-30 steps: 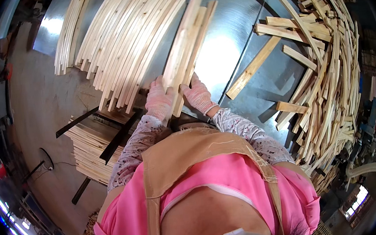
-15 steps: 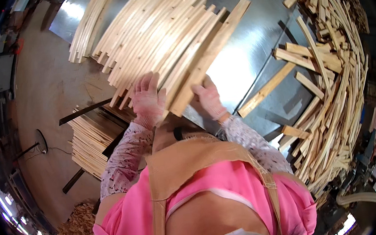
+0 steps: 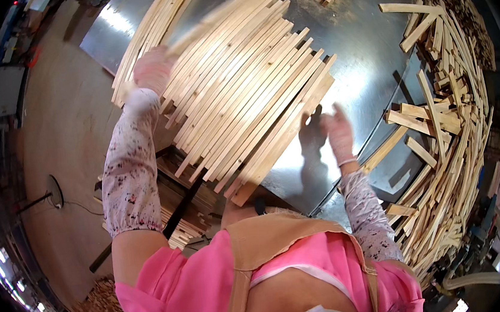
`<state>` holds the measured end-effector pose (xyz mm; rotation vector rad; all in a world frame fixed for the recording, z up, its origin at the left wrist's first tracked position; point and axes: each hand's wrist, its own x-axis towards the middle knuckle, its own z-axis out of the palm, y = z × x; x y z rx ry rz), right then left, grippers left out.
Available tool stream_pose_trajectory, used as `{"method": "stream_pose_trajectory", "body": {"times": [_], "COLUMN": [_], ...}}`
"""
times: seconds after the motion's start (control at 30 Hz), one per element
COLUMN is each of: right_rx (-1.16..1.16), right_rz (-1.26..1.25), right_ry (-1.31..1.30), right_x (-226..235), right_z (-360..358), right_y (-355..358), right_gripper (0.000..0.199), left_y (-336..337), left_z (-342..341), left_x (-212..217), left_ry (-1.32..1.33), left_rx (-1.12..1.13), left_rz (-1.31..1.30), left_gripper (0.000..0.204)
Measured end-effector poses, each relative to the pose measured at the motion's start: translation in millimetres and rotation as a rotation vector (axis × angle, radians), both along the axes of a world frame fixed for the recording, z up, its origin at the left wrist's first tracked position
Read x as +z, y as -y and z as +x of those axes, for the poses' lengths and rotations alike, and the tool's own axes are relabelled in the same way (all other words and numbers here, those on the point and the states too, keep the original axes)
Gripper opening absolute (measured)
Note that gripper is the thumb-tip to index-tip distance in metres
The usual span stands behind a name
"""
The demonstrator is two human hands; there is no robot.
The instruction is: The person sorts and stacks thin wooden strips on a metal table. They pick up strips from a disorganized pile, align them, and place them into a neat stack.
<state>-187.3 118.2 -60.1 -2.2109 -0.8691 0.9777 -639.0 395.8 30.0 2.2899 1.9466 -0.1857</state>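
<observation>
Wooden slats slant lower-left to upper-right; left hand grips one, right hand spread.

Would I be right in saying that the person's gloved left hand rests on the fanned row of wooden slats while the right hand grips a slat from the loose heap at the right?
Not quite. The head view shows the left hand on the fanned wooden slats, but the right hand grips nothing: it is open, fingers spread, over the metal table, clear of the loose heap.
</observation>
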Motion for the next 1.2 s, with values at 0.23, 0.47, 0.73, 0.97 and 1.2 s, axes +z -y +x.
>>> {"method": "stream_pose_trajectory", "body": {"times": [0.23,0.47,0.73,0.97,1.2], "right_rx": [-0.21,-0.58,-0.058,0.105,-0.413], "right_rz": [0.003,0.012,-0.094,-0.062,-0.042], "right_ry": [-0.289,-0.526,-0.203,0.369,0.401], "right_x": [-7.6,4.3,-13.3,12.3,-21.8], "right_z": [-99.1,-121.4,-106.2,-26.8,86.4], "right_y": [19.3,-33.0,-19.9,42.1,193.4], "right_gripper": [0.028,0.043,0.091,0.071,0.074], "left_y": [-61.6,-63.7,-52.3,-19.0,275.0], "left_z": [-26.1,-60.0,-54.6,-78.1,-64.0], "left_x": [-73.7,-97.0,-79.5,-98.1,-20.4], "left_ry": [-0.104,0.019,-0.088,0.014,0.275], "left_rx": [0.153,0.216,0.135,-0.1,-0.034], "left_rz": [0.21,0.075,0.062,0.296,-0.173], "left_gripper": [0.058,0.067,0.071,0.049,0.037]}}
